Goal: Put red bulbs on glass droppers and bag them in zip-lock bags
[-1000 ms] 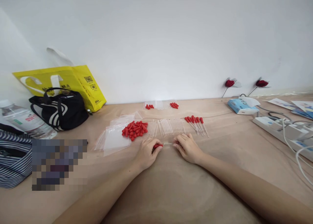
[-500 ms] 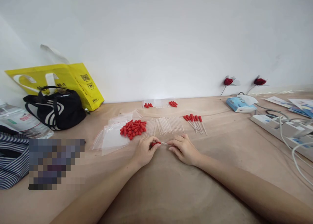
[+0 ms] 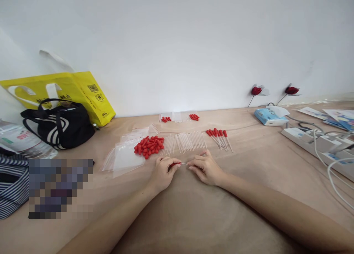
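Pinched between the thumb and fingers of my left hand (image 3: 163,174) is a red rubber dropper bulb (image 3: 174,165), partly covered by the fingers. My right hand (image 3: 206,169) grips a thin clear dropper tube (image 3: 184,163). The tube's near end meets the bulb's mouth; how deep it sits I cannot tell. Beyond my left hand lies a heap of red bulbs (image 3: 149,146). Loose clear tubes (image 3: 190,141) lie in rows beside that heap. Several droppers with red bulbs on their tubes (image 3: 219,137) rest past my right hand.
Clear zip bags (image 3: 125,160) lie left of the heap. Farther back, small groups of red bulbs (image 3: 194,117) rest on more bags. A black bag (image 3: 72,124) and a yellow bag (image 3: 102,106) stand left. Right are a tissue pack (image 3: 269,116) and a power strip (image 3: 301,137) with cables.
My right fingers have come slightly closer to the red bulb, and less of the tube shows between my hands. The camera view has shifted a little.
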